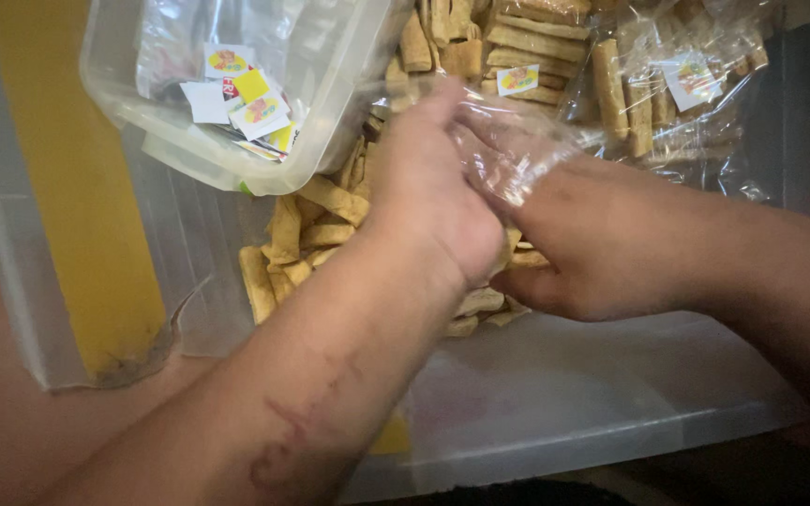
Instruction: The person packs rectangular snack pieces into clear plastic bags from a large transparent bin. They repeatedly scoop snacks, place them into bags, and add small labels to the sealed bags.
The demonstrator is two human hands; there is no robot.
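Observation:
My left hand [428, 192] and my right hand [578, 253] meet over a pile of tan, stick-shaped fried snacks [297, 245] lying in a large clear plastic tub [555, 394]. Both hands grip a thin clear plastic bag [517, 141], which is stretched between the fingers. The left hand pinches the bag's upper edge; the right hand sits under and partly inside the film. My left forearm crosses the lower middle of the view and hides part of the snack pile.
A smaller clear container [180, 141] holding small printed paper labels [241, 94] rests tilted at the upper left. Sealed bags of the same snacks [667, 84], each with a label, are stacked at the top right. A yellow post [77, 187] stands at left.

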